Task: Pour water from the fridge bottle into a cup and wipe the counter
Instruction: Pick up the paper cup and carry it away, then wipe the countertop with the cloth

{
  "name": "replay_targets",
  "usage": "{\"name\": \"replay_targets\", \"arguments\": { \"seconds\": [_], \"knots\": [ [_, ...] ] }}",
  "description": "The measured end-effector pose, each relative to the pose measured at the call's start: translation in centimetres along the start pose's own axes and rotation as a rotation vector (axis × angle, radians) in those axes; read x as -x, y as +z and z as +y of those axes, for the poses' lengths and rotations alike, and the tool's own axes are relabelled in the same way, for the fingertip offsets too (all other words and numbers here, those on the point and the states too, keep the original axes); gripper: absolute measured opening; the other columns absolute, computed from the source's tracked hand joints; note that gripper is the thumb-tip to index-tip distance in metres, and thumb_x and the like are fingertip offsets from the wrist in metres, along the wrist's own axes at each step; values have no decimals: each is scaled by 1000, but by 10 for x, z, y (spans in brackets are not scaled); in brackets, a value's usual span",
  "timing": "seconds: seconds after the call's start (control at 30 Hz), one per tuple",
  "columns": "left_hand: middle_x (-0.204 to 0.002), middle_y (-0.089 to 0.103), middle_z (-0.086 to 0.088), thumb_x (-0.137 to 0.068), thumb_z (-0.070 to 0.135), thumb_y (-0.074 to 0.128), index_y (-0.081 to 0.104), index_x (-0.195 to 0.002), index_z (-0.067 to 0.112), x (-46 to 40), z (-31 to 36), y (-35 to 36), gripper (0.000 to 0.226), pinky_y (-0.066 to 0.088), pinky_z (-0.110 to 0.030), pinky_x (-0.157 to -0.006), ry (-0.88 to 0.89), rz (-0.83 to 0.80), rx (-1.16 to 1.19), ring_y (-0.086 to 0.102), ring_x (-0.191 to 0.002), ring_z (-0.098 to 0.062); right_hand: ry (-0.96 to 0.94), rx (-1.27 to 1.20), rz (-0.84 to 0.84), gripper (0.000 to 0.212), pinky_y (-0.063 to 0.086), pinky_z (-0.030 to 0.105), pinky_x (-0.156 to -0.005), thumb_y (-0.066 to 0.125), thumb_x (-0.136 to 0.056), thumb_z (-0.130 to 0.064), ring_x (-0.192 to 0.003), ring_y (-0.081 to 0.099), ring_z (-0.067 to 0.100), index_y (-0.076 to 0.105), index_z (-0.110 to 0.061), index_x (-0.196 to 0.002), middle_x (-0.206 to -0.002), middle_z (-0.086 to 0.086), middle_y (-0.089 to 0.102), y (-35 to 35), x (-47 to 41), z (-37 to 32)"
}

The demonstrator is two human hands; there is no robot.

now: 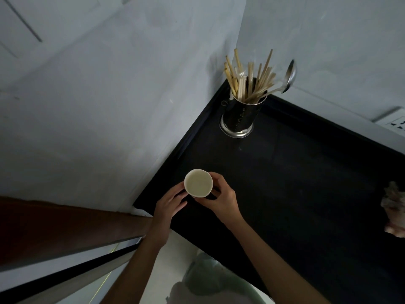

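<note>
Both hands (168,205) around pale cup (198,183), contents unclear, base hidden

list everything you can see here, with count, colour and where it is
cup: 1, cream, near left corner of the counter, held by both hands
counter: 1, black, right of the wall
utensil holder: 1, shiny metal, far corner of counter
chopsticks: many, pale wood, standing in the holder
ladle: 1, metal, in the holder
cloth: 1, pale, crumpled at right edge
wall socket: 1, white, far right
left hand: on cup
right hand: on cup
</note>
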State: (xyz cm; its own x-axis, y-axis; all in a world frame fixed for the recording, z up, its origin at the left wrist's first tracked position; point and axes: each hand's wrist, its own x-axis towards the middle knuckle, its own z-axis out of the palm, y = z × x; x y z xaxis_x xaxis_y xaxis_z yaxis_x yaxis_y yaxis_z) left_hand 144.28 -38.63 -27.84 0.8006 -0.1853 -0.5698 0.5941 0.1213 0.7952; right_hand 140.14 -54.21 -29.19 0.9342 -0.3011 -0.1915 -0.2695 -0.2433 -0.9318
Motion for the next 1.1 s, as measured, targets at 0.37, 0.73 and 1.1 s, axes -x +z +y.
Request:
{"name": "replay_targets", "arguments": {
  "seconds": [0.37, 0.73, 1.1],
  "knots": [
    [-116, 65, -5, -95, -4, 48, 63, -108, 14, 7, 6, -2, 27, 54, -23, -85, 62, -28, -96, 61, -113, -20, 6, 139, -121, 80, 42, 19, -102, 84, -69, -22, -122, 47, -3, 43, -25, -137, -132, -16, 50, -15, 6, 4],
    [-137, 52, 5, -97, 10, 52, 51, -135, 21, 63, -2, -3, 39, 36, -26, -105, 496, -28, -759, 46, -127, -9, -94, 422, 28, 43, 45, 27, -102, 61, -90, -33, -120, 49, 0, 50, -25, -131, -132, -11, 51, -93, 78, -11],
    [-133, 58, -8, -89, 17, 61, 56, -131, 11, 159, -56, 67, 42, 47, -46, -101, 942, -72, -1266, 52, -126, -26, -213, 641, 489, 31, 50, 22, -85, 61, -92, -23, -113, 58, 16, 60, -13, -121, -118, 2, 63, -149, 236, 25]
  ]
}}
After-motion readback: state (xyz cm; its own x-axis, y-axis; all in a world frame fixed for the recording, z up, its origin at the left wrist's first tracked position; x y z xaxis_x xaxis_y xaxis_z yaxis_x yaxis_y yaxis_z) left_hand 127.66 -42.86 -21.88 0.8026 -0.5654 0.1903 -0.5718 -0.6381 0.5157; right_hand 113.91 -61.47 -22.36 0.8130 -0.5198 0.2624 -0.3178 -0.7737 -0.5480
